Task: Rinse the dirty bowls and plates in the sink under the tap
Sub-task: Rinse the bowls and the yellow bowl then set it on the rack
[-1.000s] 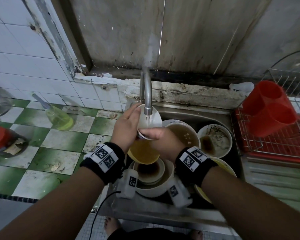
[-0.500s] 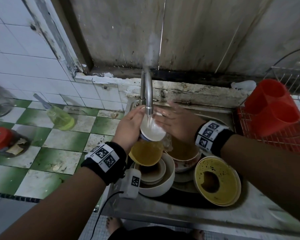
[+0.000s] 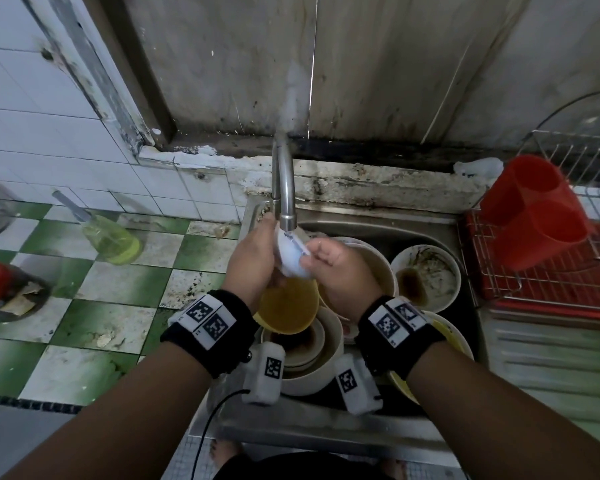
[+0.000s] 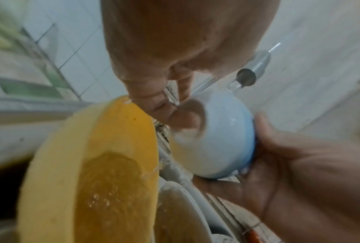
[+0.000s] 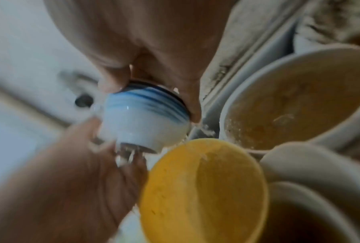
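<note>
Water from the tap point(image 3: 286, 188) runs onto a small blue-and-white bowl point(image 3: 291, 252) held tilted above the sink point(image 3: 378, 226). The left hand point(image 3: 252, 258) cups its base; the right hand point(image 3: 340, 268) curls round its rim. Below sit a yellow bowl point(image 3: 288, 304) of murky water and other dirty bowls point(image 3: 426, 271).

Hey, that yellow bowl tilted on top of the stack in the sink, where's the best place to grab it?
Probably by the raised rim of the yellow bowl, coming from above on its near side: thumb inside, fingers outside. It leans on the stacked bowls and holds murky water, so level it as you lift. Both hands are now busy with the small blue-and-white bowl under the tap.
</note>
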